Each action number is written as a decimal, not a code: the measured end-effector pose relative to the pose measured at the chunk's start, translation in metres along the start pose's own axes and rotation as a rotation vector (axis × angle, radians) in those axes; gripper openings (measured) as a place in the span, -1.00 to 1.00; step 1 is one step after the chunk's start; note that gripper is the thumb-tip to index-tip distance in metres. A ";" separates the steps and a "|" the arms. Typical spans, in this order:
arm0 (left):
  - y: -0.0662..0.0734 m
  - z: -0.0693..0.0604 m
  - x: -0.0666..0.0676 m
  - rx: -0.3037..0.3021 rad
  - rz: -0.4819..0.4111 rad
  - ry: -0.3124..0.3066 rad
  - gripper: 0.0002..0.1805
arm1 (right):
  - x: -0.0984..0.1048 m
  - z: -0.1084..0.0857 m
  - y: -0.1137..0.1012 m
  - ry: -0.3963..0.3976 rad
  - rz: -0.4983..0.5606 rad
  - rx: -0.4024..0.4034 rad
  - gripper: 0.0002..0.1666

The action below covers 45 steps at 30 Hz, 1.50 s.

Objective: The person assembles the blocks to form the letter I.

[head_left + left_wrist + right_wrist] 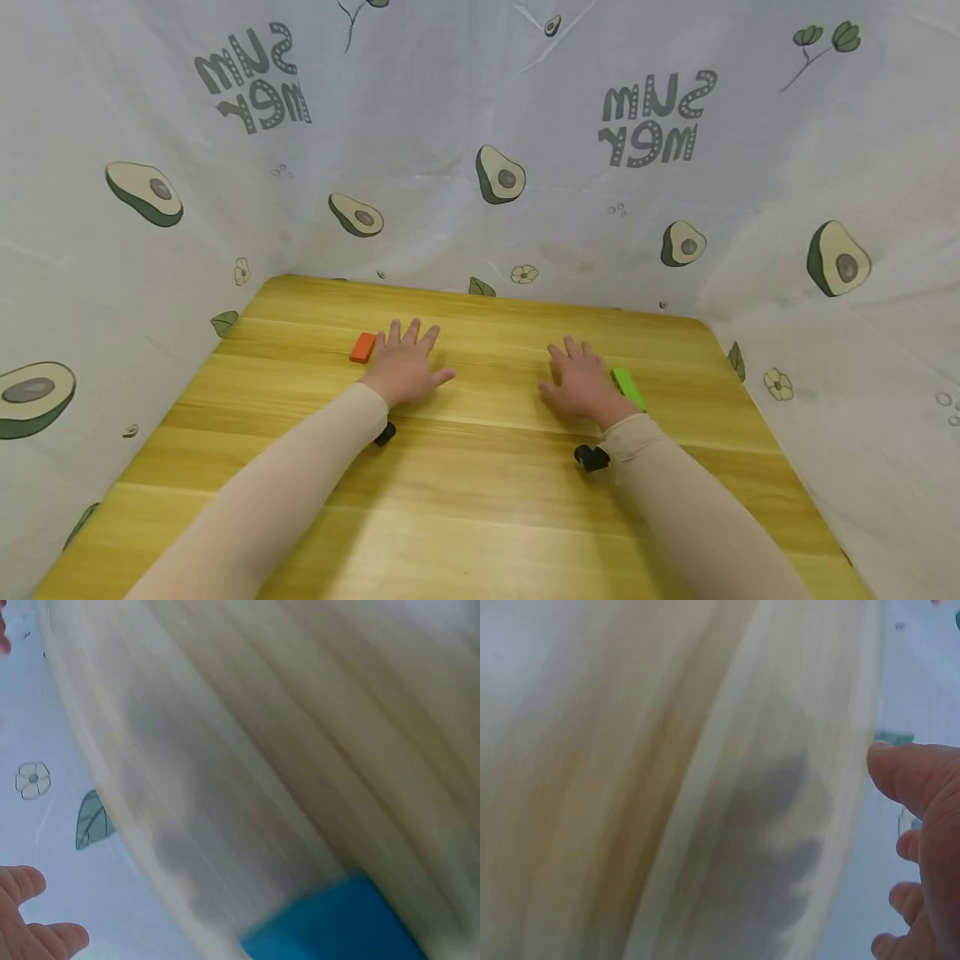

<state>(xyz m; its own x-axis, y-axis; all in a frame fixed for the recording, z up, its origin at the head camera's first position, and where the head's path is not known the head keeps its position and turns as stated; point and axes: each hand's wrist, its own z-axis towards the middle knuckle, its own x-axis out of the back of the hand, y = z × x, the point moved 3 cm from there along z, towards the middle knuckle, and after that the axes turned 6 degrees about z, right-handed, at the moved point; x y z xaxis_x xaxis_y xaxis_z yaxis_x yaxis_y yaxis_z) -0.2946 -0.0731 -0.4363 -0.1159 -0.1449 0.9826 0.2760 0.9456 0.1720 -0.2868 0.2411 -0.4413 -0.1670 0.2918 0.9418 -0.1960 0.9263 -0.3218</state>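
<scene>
One orange block (pixel 363 347) lies on the worktop (pixel 480 525), just left of the left hand (pixel 401 368); one green block (pixel 628 389) lies just right of the right hand (pixel 582 386). Both hands have their fingers (pixel 411 331) extended and spread, holding nothing. Two black pieces (pixel 592 458) show beside two pale sleeves (pixel 690 500).

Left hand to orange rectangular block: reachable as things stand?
Probably yes. The left hand has its fingers spread, and the orange rectangular block lies just off its little-finger side, with nothing visible between them. How high the hand hovers is unclear.
</scene>
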 end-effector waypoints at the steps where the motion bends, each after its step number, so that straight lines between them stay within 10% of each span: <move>1: -0.003 -0.001 0.001 -0.002 0.002 0.000 -0.02 | 0.002 -0.001 0.009 -0.003 -0.005 0.005 -0.08; 16: -0.064 -0.007 0.012 0.028 -0.089 -0.007 -0.08 | 0.034 -0.027 0.102 -0.050 0.062 -0.040 -0.05; 29: -0.116 -0.007 0.006 0.063 -0.158 -0.067 -0.12 | 0.033 -0.039 0.120 -0.132 0.111 -0.035 -0.20; 45: -0.136 -0.008 0.004 0.067 -0.205 -0.196 -0.33 | 0.034 -0.048 0.127 -0.193 0.119 -0.029 -0.30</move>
<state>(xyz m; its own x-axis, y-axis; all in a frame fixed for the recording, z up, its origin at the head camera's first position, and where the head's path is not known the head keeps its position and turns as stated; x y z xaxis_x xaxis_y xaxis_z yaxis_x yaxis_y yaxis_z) -0.3253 -0.2041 -0.4549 -0.3471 -0.2817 0.8945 0.1649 0.9206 0.3539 -0.2712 0.3798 -0.4451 -0.3697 0.3507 0.8604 -0.1368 0.8954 -0.4238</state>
